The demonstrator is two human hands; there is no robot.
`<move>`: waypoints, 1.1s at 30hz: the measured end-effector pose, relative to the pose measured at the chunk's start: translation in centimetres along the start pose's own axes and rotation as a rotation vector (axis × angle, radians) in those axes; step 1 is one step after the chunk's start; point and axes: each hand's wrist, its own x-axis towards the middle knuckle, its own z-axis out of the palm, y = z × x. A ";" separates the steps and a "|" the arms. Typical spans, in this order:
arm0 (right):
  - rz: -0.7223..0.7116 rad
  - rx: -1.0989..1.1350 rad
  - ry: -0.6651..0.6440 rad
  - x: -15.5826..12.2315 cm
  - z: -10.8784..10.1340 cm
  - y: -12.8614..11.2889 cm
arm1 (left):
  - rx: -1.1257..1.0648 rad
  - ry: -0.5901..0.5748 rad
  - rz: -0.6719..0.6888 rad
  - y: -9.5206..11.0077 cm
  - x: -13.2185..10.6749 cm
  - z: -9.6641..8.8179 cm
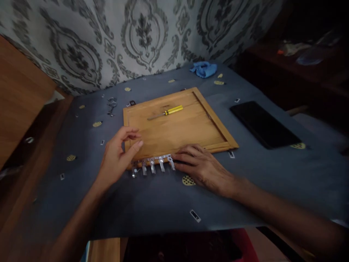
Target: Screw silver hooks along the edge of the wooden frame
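A metal hook rail [161,163] with several silver hooks lies along the near edge of a wooden framed board [174,133], its hooks hanging over that edge. My right hand [204,167] holds the rail's right end, with other fingers resting on the board's rim. Above the board's near left corner, my left hand [116,154] is open, thumb and curled fingers apart, nothing between them. On the board's recessed panel lies a screwdriver [173,110] with a yellow handle, its shaft pointing left.
A dark tablecloth [147,207] with a pineapple print covers the table. Small metal pieces [111,106] lie left of the board. A black phone or tablet [264,123] rests on the right, a crumpled blue cloth [204,69] at the back. A patterned curtain [144,36] hangs behind.
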 end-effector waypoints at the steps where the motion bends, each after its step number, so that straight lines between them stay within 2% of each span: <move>1: 0.004 -0.001 0.004 0.0 0.1 0.1 | -0.024 0.039 -0.019 -0.6 0.1 -0.7; 2: 0.007 0.005 0.011 -0.1 0.1 0.2 | -0.049 0.071 -0.061 -1.4 0.1 -1.3; 5: -0.028 0.009 0.019 0.1 0.3 0.5 | -0.005 0.156 -0.076 -4.4 0.5 -2.9; 9: -0.028 0.015 0.019 0.4 0.3 0.8 | 0.060 0.259 -0.124 -9.2 2.2 -4.4; 13: -0.036 0.024 0.016 0.5 0.3 0.7 | 0.127 0.298 -0.216 -13.4 4.9 -5.0; 16: -0.031 0.016 -0.016 0.2 0.5 1.0 | 0.206 0.316 -0.263 -15.5 6.9 -4.9; 22: -0.002 0.013 -0.028 -0.3 0.9 1.4 | 0.394 0.312 -0.265 -16.7 8.9 -3.8; 27: -0.005 0.033 0.014 -0.2 0.8 1.0 | 0.503 0.292 -0.264 -17.0 8.9 -3.1; 33: -0.018 0.007 0.070 0.1 0.8 0.8 | 0.533 0.333 -0.268 -17.4 8.7 -3.6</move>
